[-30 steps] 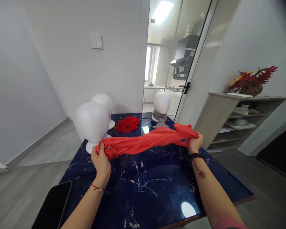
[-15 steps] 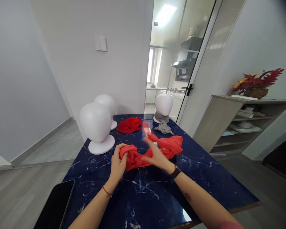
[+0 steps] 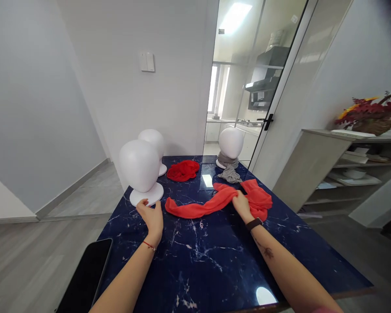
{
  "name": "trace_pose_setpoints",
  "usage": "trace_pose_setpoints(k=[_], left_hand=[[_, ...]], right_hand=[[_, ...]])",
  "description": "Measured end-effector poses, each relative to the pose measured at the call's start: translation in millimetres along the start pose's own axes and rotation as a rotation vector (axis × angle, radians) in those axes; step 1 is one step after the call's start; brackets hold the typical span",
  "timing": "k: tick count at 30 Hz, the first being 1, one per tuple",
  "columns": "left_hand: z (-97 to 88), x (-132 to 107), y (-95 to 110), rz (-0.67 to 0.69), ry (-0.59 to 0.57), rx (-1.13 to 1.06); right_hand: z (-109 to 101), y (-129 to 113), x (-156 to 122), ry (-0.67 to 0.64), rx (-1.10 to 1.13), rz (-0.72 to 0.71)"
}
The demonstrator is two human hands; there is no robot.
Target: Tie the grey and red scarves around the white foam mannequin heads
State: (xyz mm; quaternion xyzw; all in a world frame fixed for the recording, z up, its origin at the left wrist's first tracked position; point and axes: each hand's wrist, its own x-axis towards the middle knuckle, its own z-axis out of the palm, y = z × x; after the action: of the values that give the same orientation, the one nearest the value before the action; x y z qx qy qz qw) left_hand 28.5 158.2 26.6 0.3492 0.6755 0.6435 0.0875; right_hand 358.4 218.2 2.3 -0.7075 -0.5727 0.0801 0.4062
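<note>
My right hand is closed around a gathered part of a light red scarf. One end of the scarf trails left across the table in a narrow strip, and its bunched part lies right of the hand. My left hand has its thumb and fingers apart, at the front rim of the base of the nearest white mannequin head. Whether the fingertips touch that base I cannot tell. A second white mannequin head stands behind it, partly hidden.
A darker red scarf lies bunched at the back of the blue marbled table. At the back right, a third mannequin head wears a grey scarf. A black phone rests at the left edge. Beyond stands a glass door.
My left hand has let go of the light red scarf and moved left to the mannequin head's base. My right hand has moved right and closed on the scarf, which is now stretched out longer.
</note>
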Motion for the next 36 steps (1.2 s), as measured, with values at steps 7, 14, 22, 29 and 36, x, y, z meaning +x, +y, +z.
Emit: trace_pose_setpoints(k=[7, 14, 22, 29, 36], left_hand=[[3.7, 54, -18, 0.075, 0.047, 0.315], [9.2, 71, -34, 0.131, -0.006, 0.375], [4.1, 61, -24, 0.266, -0.02, 0.274], [16.4, -29, 16, 0.39, -0.285, 0.085], [19.2, -75, 20, 0.399, -0.397, 0.159]], right_hand=[[-18, -5, 7, 0.492, 0.223, 0.117], [-7, -35, -20, -0.162, 0.019, -0.326], [-3, -18, -15, -0.429, -0.204, -0.364], [-6, -11, -7, -0.306, -0.277, -0.121], [-2, 2, -4, -0.115, -0.088, -0.061]])
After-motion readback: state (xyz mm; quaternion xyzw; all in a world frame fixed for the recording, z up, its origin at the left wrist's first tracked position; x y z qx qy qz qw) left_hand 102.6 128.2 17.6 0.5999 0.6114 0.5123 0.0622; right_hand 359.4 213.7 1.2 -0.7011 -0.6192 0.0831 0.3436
